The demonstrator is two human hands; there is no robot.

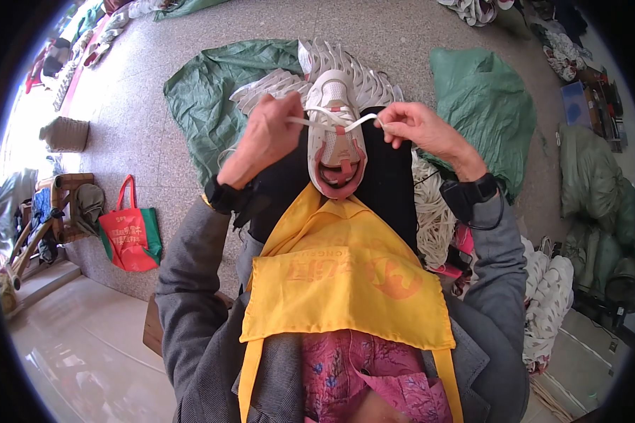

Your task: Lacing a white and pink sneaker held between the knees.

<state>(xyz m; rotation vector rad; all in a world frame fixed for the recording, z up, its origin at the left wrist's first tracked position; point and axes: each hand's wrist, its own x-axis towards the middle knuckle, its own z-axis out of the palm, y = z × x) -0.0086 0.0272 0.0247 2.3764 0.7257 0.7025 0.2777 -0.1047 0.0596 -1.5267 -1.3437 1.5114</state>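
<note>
We are resting a white-and-pink sneaker (pixel 335 137) on our lap above the yellow apron (pixel 346 275), toe pointing away. Both hands are flanking it: left hand (pixel 268 134) and right hand (pixel 420 130) each pinching one end of the white lace (pixel 353 124), stretched crosswise.

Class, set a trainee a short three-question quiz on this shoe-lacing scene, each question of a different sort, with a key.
1. True or false: both hands grip the white lace.
2. Which colour is the apron? A green, B yellow, C blue.
3. Fill in: the shoe rests on the person's ____.

Key
1. True: left hand and right hand each pinch one end of the lace, pulled out sideways.
2. B.
3. Lap, toe pointing away from the person, opening toward the apron.
</note>
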